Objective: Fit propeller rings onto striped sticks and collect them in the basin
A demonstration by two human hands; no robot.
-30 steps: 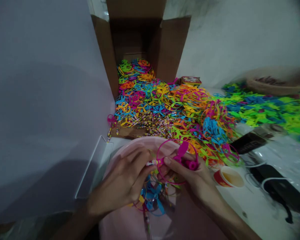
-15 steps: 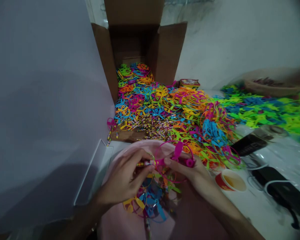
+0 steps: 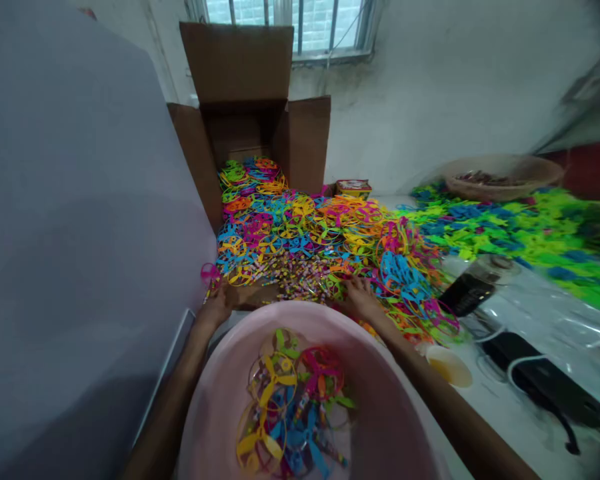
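Note:
A large heap of bright plastic propeller rings spreads out of a cardboard box and across the table, with many small patterned sticks lying at its front. My left hand is at the heap's front left edge, close to the sticks and a pink ring. Its fingers are partly hidden. My right hand rests on the rings at the front right, fingers apart. Below them, a pink plastic basin holds several assembled propeller toys on sticks.
The open cardboard box stands below a barred window. A grey panel fills the left side. To the right are green and blue plastic pieces, a woven bowl, a dark bottle, a paper cup and a black cabled device.
Both hands have left the basin and reached forward to the heap. The pink propeller toy they held now lies in the basin. The view has tilted upward, showing the window.

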